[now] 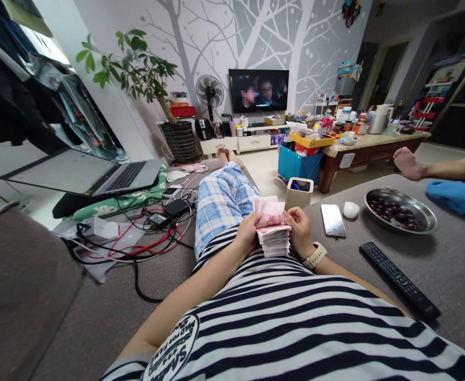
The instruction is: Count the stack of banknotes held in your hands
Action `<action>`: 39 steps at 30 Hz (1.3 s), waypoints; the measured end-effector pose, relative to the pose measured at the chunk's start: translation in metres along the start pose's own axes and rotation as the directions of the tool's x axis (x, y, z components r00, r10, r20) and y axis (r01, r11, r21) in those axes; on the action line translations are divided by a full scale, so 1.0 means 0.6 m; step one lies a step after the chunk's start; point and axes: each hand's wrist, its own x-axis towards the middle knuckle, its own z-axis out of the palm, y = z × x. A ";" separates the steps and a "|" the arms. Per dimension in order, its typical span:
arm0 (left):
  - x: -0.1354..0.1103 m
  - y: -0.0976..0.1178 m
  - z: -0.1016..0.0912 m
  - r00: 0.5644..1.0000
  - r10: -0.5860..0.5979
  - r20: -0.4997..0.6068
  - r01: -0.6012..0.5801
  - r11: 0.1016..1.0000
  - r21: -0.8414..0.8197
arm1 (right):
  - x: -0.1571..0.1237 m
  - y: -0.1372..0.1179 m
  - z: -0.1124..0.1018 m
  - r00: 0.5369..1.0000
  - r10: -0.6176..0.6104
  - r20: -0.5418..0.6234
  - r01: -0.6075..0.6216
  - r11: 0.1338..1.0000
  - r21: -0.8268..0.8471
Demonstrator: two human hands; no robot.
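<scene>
A thick stack of pink banknotes (pixel 272 233) rests on my lap over my striped shirt. My left hand (pixel 247 233) grips the stack's left side, fingers closed on it. My right hand (pixel 300 230), with a pale watch at the wrist, holds the right side, and its thumb lifts the top note, which curls upward. My legs in blue plaid trousers (pixel 222 203) stretch forward along the grey sofa.
To my right on the sofa lie a phone (pixel 333 219), a white earbud case (pixel 350 209), a metal bowl of dark fruit (pixel 400 210) and a remote (pixel 399 279). Another person's bare foot (pixel 409 163) lies at far right. A laptop (pixel 97 177) and tangled cables (pixel 145 238) are at left.
</scene>
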 end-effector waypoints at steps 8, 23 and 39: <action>-0.013 0.008 0.007 0.994 -0.024 0.105 0.024 1.000 0.006 | -0.001 -0.004 -0.003 1.000 -0.008 0.030 0.010 0.997 -0.074; -0.003 0.006 0.013 0.998 -0.055 0.008 0.055 0.996 -0.076 | -0.005 -0.002 -0.006 0.994 -0.079 0.074 0.085 0.993 -0.082; -0.002 0.002 0.011 1.000 -0.031 0.002 0.031 0.998 -0.054 | -0.006 -0.003 -0.004 0.996 -0.044 0.079 0.050 0.996 -0.078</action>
